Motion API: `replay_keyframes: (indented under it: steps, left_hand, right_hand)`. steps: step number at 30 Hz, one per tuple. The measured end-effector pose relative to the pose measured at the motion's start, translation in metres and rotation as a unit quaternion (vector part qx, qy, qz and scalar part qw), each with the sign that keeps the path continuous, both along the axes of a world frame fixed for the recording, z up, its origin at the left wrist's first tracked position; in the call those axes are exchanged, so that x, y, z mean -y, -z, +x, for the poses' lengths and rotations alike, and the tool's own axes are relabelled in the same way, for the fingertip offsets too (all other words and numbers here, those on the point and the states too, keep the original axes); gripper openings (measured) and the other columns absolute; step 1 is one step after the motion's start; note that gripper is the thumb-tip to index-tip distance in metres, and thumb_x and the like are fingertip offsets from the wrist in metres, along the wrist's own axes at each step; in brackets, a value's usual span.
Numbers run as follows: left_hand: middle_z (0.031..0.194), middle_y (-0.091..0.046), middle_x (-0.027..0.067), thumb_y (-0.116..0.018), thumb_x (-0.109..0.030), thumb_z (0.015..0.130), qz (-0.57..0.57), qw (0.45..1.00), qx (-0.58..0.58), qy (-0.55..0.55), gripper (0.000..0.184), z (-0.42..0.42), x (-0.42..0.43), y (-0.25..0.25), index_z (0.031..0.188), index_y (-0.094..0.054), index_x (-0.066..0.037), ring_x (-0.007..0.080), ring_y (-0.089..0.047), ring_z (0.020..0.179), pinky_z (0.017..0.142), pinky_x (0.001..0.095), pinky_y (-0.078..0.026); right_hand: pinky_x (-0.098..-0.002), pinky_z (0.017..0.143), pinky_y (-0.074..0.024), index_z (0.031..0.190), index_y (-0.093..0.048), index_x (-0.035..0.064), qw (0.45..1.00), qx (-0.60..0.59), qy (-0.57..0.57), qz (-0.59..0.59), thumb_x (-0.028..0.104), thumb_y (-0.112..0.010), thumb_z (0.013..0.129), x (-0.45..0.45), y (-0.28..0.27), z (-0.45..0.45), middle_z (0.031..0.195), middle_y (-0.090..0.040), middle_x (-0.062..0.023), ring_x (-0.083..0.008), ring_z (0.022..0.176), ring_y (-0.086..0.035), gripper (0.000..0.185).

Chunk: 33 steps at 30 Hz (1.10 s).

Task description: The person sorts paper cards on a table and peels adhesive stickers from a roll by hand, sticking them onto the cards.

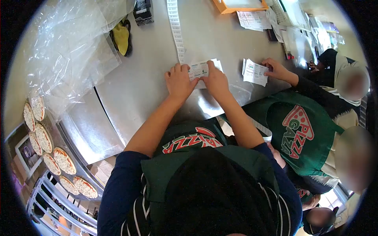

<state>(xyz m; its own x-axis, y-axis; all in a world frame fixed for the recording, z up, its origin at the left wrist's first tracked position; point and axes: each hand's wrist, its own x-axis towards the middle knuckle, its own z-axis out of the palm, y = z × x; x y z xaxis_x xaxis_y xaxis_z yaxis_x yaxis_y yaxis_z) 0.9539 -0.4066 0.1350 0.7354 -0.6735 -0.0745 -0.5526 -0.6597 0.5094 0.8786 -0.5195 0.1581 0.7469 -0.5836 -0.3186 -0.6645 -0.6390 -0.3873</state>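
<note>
A small stack of printed white labels [200, 70] lies on the steel table in front of me. My left hand [180, 83] rests on the stack's left edge, its fingers bent, beside the lower end of a long strip of small stickers [176, 31]. At the right side of the stack, my right hand [214, 80] presses down with the index finger stretched over the labels. Both thumbs nearly meet at the lower edge. Whether either hand grips a sticker or a label between its fingers is too small to tell.
A co-worker's hand [277, 71] touches another label stack [255, 73] on the right. Clear plastic bags [71, 47] and a yellow item [121, 37] lie at the left. Topped pizza bases [65, 160] line the lower left. An orange tray [240, 7] stands at the top.
</note>
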Motion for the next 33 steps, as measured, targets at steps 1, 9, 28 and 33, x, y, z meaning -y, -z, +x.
replay_keyframes:
  steps: [1, 9, 28, 33]
  left_hand:
    - [0.094, -0.049, 0.0063, -0.068, -0.034, 0.063, -0.001, 1.000, 0.001, 0.000, 0.042, 0.000, 0.000, 0.000, 0.094, -0.053, -0.010, 0.0230, -0.047, 0.092, 0.079, 0.0404, -0.032]
    - [0.094, -0.054, 0.0078, -0.061, -0.024, 0.074, -0.082, 0.984, -0.152, -0.047, 0.025, 0.016, -0.008, 0.010, 0.095, -0.057, -0.012, 0.0226, -0.051, 0.092, 0.083, 0.0406, -0.035]
    - [0.089, -0.060, 0.0101, -0.055, -0.001, 0.078, -0.333, 0.817, -0.417, -0.219, 0.056, 0.066, -0.058, -0.044, 0.126, -0.026, -0.002, 0.0134, -0.054, 0.082, 0.075, 0.0241, -0.040]
    - [0.091, -0.060, 0.0094, -0.054, -0.007, 0.080, -0.273, 0.795, -0.489, -0.232, 0.040, 0.073, -0.054, -0.044, 0.116, -0.041, -0.001, 0.0120, -0.054, 0.077, 0.071, 0.0230, -0.041]
  right_hand:
    - [-0.0401, 0.066, -0.0448, 0.109, -0.041, 0.0089, 0.997, -0.019, 0.021, -0.073, 0.015, -0.069, 0.063, -0.001, -0.005, 0.002, 0.093, -0.052, -0.0158, -0.0327, 0.083, -0.056, 0.054]
    - [-0.0406, 0.077, -0.0373, 0.097, -0.052, 0.0113, 0.985, 0.082, -0.102, -0.114, 0.016, -0.075, 0.052, 0.049, 0.002, 0.001, 0.101, -0.047, -0.0090, -0.0267, 0.093, -0.048, 0.051]
    - [-0.0366, 0.069, -0.0456, 0.078, -0.061, 0.0053, 0.974, 0.223, -0.029, 0.002, 0.006, -0.053, 0.071, 0.116, -0.077, -0.002, 0.084, -0.061, -0.0144, -0.0300, 0.079, -0.059, 0.011]
    - [-0.0398, 0.074, -0.0443, 0.098, -0.059, 0.0103, 0.976, 0.156, -0.011, -0.151, 0.009, -0.048, 0.077, 0.208, -0.101, 0.021, 0.092, -0.060, -0.0137, -0.0304, 0.088, -0.056, 0.024]
